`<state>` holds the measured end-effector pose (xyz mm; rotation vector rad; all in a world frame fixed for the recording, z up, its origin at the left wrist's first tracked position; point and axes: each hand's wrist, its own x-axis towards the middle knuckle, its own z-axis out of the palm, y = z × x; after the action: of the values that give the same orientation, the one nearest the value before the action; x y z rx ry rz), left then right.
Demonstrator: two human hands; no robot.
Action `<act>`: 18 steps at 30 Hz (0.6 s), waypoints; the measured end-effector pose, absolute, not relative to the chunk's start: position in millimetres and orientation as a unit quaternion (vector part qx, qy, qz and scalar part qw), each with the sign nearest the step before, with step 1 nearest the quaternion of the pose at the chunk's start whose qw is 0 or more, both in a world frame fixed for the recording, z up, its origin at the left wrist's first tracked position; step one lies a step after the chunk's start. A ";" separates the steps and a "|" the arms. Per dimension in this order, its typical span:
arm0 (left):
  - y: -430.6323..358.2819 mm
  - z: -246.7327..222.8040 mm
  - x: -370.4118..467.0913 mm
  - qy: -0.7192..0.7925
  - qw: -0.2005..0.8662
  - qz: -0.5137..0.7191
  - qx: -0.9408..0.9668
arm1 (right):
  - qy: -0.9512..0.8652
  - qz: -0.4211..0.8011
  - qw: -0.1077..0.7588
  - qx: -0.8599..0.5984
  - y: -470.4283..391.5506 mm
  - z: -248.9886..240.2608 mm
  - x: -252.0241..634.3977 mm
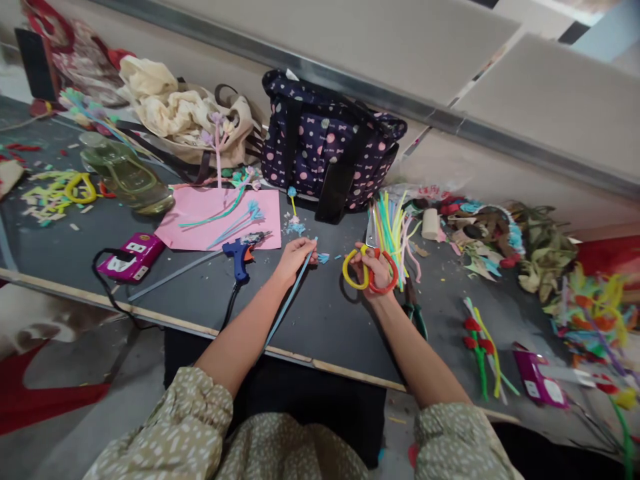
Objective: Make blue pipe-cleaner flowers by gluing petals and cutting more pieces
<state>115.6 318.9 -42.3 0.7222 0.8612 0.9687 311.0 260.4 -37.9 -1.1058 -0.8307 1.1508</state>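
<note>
Between the fingertips of my left hand [296, 259] is one end of a long light-blue strip [289, 305], which hangs down toward the table's front edge. My right hand [375, 272] is closed around scissors [355, 268] with one yellow and one red handle loop; their blades point away from me. Small blue pieces [323, 258] lie on the dark table between my hands. A blue glue gun [239, 259] rests left of my left hand, beside a pink sheet [187, 217] with blue and green stems on it. Just beyond my right hand is a bundle of coloured strips [393, 230].
A dark patterned bag [325, 140] with a black phone [336, 192] against it stands at the back. A green-tinted bottle [127, 177] and a purple power strip [133, 257] are at left. Dark-handled pliers [417, 317] lie beside my right forearm.
</note>
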 end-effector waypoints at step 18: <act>309.4 -42.4 115.5 0.365 0.722 0.389 0.439 | -0.452 0.573 0.440 -0.523 192.2 -10.7 330.6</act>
<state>115.5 309.4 -42.4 0.9705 0.8063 0.8600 330.6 192.2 -10.7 -1.3000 -1.1221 1.4243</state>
